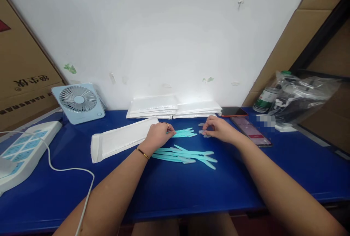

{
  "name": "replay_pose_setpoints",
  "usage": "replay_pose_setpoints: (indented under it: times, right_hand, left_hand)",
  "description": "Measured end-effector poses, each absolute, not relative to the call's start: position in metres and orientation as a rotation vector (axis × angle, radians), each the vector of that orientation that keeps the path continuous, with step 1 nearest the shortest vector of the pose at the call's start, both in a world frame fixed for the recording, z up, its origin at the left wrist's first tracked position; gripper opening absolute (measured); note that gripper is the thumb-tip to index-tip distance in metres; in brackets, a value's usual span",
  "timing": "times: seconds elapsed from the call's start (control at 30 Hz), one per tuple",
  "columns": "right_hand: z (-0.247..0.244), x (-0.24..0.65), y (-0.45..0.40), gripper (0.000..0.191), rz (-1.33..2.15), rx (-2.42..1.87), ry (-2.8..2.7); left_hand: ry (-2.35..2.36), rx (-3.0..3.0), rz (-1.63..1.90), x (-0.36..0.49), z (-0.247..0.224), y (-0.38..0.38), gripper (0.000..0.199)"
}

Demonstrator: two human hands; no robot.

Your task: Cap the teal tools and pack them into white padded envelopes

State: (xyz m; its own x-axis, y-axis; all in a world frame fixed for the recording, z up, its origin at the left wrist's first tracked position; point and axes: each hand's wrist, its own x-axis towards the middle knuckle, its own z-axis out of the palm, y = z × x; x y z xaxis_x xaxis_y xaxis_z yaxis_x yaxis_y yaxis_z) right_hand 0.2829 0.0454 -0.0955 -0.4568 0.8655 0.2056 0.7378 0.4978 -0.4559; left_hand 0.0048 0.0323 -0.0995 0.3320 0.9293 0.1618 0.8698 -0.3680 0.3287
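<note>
My left hand (158,135) is closed, thumb and fingers pinching a small bunch of teal eyebrow razors (186,133) whose ends point right. Nearer to me, a loose pile of more teal eyebrow razors (186,155) lies on the blue table, some crossing each other with pale tips. To the right, my right hand (217,129) pinches among small translucent caps (201,131); its fingertips close over one of them. A long white padded envelope (117,143) lies flat, its right end behind my left hand.
White envelopes (154,106) are stacked against the wall. A blue fan (79,101) and a white power strip (30,148) with a cable stand left. Two phones, one showing a lit screen (253,132), lie right, near a bottle (266,99) and a clear plastic bag (303,99).
</note>
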Motion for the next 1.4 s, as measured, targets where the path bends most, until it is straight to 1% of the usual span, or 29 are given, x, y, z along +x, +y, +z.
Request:
replay_pose_setpoints:
  times: [0.07,0.17,0.27,0.4,0.5,0.63,0.8,0.87,0.93,1.03,1.1,1.2,1.27,1.4]
  right_hand:
    - [-0.089,0.287,0.041,0.018,0.508,-1.300,-2.355]
    - [-0.078,0.289,0.029,0.024,0.780,-1.199,-2.508]
    - [-0.074,0.283,0.021,0.027,0.938,-1.117,-2.697]
    - [-0.079,0.273,0.019,0.022,0.883,-1.144,-2.717]
    - [-0.083,0.268,0.020,0.019,0.791,-1.135,-2.666]
    - [-0.087,0.270,0.027,0.016,0.641,-1.139,-2.543]
    - [-0.090,0.283,0.039,0.021,0.461,-1.327,-2.350]
    - [-0.085,0.286,0.037,0.024,0.490,-1.334,-2.362]
    - [-0.080,0.288,0.031,0.025,0.627,-1.283,-2.463]
    - [-0.075,0.286,0.021,0.023,0.876,-1.159,-2.694]
    - [-0.076,0.282,0.017,0.020,0.935,-1.129,-2.780]
    - [-0.079,0.276,0.016,0.015,0.884,-1.136,-2.758]
    - [-0.080,0.274,0.018,0.015,0.806,-1.134,-2.701]
    - [-0.083,0.279,0.027,0.015,0.615,-1.218,-2.565]
  left_hand:
    - [1.629,2.400,0.493,0.004,-0.100,0.033,0.023]
    - [1.569,2.403,0.536,0.007,-0.097,0.028,0.031]
    - [1.394,2.402,0.502,0.012,-0.093,0.020,0.031]
    - [1.147,2.449,0.374,0.021,-0.091,0.011,0.034]
    - [1.128,2.513,0.329,0.025,-0.093,0.010,0.027]
    - [1.334,2.534,0.392,0.021,-0.094,0.017,0.019]
    - [1.586,2.479,0.451,0.004,-0.095,0.030,0.019]
    - [1.603,2.450,0.454,0.001,-0.096,0.033,0.022]
    - [1.575,2.421,0.479,0.000,-0.094,0.031,0.027]
    - [1.398,2.393,0.493,0.006,-0.088,0.022,0.028]
    - [1.243,2.400,0.449,0.013,-0.084,0.013,0.029]
    - [1.096,2.452,0.342,0.024,-0.085,0.005,0.029]
    - [1.087,2.501,0.313,0.028,-0.089,0.005,0.025]
    - [1.306,2.564,0.371,0.022,-0.093,0.016,0.021]
